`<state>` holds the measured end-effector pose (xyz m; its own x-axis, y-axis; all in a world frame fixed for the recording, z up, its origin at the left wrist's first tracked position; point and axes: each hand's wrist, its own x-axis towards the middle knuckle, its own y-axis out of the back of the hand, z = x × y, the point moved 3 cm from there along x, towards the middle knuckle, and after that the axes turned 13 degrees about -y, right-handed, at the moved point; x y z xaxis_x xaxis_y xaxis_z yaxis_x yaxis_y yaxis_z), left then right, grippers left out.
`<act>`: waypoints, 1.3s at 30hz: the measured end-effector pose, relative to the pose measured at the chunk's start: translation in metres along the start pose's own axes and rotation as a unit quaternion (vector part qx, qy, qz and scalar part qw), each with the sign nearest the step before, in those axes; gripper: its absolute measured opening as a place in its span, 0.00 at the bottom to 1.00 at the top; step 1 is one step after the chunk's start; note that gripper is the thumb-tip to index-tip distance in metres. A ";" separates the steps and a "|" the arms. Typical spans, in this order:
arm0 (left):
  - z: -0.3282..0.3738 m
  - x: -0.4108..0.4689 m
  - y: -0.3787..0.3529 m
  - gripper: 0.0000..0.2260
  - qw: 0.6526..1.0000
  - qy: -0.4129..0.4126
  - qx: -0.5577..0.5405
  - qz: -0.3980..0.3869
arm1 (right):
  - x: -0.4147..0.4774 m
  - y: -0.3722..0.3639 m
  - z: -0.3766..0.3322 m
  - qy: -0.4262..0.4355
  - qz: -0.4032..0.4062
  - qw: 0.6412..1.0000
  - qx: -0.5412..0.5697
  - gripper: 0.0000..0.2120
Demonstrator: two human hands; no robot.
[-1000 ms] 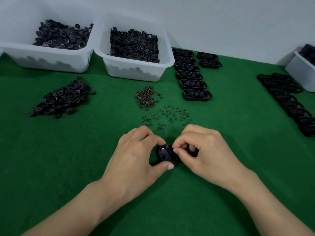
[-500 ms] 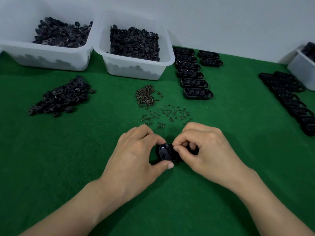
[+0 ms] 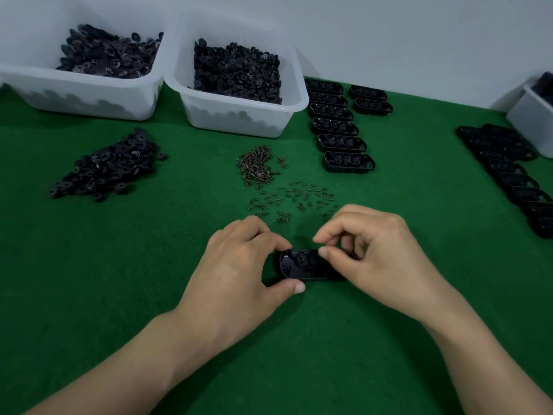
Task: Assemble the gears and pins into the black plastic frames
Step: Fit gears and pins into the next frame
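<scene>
Black plastic frame [image 3: 302,266] lies near the counter's [image 3: 119,295] front edge, centre. Left hand [image 3: 239,271] clamps its left end. Right hand [image 3: 377,259] curls over its middle, contents indeterminable. Judged step: seating a part. Next move calls for a straight, light press.

both hands [image 3: 239,265] [image 3: 377,259] grip a black frame [image 3: 302,268] at the counter's [image 3: 149,265] six o'clock, pins [image 3: 293,199] scattered at twelve.
</scene>
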<state>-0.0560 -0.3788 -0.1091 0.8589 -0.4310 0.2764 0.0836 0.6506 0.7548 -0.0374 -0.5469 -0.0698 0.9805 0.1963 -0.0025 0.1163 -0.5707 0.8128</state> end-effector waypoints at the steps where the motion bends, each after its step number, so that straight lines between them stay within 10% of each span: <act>1: 0.000 0.000 0.000 0.20 1.000 0.000 0.000 -0.001 | 0.000 0.002 0.002 -0.003 -0.001 1.000 0.005 0.10; 30: 0.001 0.000 0.002 0.24 1.000 -0.009 -0.012 -0.001 | 0.030 0.007 0.015 -0.068 0.024 0.978 -0.196 0.04; 39: 0.001 0.000 0.001 0.23 1.000 -0.009 -0.012 -0.001 | -0.011 0.001 0.014 -0.055 0.028 0.998 0.007 0.07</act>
<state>-0.0563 -0.3786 -0.1079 0.8494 -0.4433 0.2865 0.0969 0.6645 0.7410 -0.0461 -0.5611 -0.0773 0.9969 0.0760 -0.0215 0.0623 -0.5899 0.8051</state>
